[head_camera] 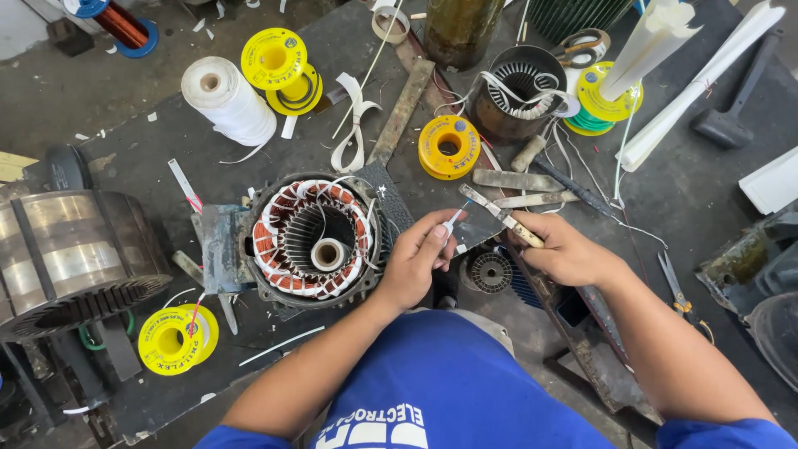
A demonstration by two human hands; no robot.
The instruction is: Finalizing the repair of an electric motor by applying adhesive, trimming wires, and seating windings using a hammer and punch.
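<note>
A motor stator [312,239] with copper windings and white insulation lies on the dark bench, a small white tape roll [329,254] in its bore. Just right of it, my left hand [416,258] pinches a thin white-sleeved wire end [453,219] between thumb and fingers. My right hand [564,249] grips a knife [499,214] by its pale handle, the metal blade pointing up-left and meeting the wire tip. A blue shirt fills the lower middle of the view.
Yellow spools [447,146] [177,339] [278,66], a white cord roll [229,100], a second stator [519,90], scissors [680,291], flat metal tools [515,179], a hammer [731,116], white insulation strips [698,83] and a large rotor [71,258] at left crowd the bench.
</note>
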